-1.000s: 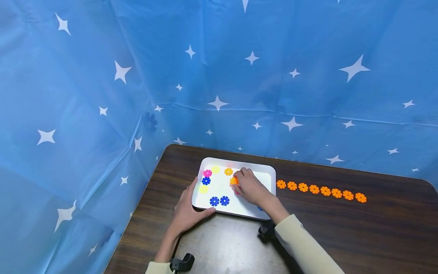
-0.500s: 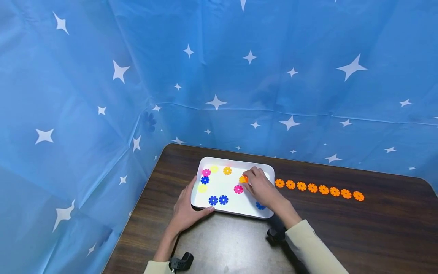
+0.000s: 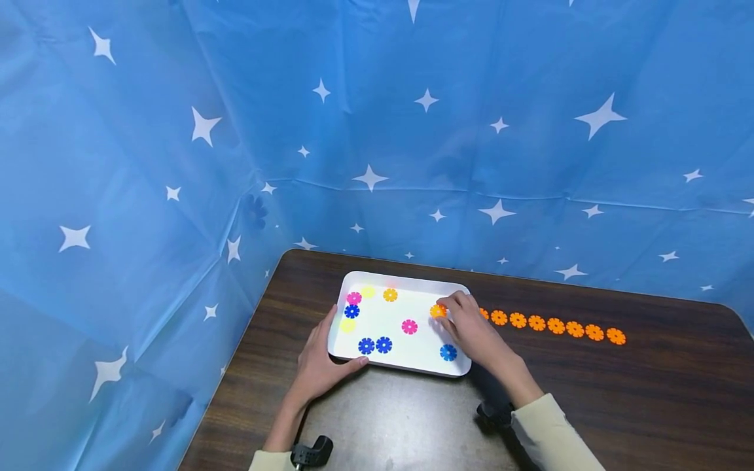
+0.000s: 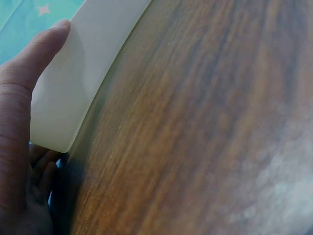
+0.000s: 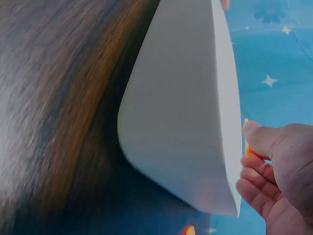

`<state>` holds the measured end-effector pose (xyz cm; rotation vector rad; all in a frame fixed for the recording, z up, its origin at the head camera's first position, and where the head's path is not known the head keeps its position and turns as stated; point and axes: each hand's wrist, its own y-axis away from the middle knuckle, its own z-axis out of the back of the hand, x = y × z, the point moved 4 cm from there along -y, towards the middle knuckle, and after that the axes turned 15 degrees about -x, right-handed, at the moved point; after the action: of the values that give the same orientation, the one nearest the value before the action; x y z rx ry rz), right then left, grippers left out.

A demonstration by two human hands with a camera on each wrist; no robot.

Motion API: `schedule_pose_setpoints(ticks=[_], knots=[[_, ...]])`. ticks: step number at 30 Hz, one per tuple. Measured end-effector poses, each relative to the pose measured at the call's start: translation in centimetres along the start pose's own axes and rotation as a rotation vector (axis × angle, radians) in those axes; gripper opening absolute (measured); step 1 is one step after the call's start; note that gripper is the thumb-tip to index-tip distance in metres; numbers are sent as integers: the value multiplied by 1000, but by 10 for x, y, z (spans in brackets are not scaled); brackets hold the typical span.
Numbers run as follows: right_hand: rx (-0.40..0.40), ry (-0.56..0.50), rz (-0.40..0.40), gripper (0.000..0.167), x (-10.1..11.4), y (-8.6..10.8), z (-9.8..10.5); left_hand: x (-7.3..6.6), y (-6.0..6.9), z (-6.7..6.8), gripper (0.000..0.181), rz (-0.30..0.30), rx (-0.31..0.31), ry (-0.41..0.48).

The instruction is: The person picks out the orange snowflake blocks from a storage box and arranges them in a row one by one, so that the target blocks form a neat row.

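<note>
My left hand grips the near left corner of a white tray. In the left wrist view, the thumb lies against the tray wall, with the other fingers partly hidden round the corner. Over the tray's right side, my right hand pinches an orange notched flower-shaped disc between thumb and fingers. The right wrist view shows this disc edge-on, just above the tray rim. Other discs lie in the tray: pink, orange, light blue, yellow and dark blue among them.
A straight row of several orange discs runs rightward from the tray along the dark wooden table. My right hand partly covers its left end. Behind the table hangs a blue star-patterned curtain.
My right hand has carried the orange disc rightward across the tray, uncovering the pink disc and the light blue disc. The left hand keeps its place on the tray.
</note>
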<state>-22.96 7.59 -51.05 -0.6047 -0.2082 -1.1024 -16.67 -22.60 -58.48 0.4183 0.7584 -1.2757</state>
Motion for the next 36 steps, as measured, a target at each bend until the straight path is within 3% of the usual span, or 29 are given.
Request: schedule_pose_setpoints(ticks=[12,18,36], knots=[[-76,60,-30,34,-22,12,24,1,1,-1,120,-12,-2,2],[-69,69,-86,35,-37,17,32,2,1,-2,120,-19,-8,11],[-88,96,-154,36,-83,41,56,1,0,-2,119,13,6,15]])
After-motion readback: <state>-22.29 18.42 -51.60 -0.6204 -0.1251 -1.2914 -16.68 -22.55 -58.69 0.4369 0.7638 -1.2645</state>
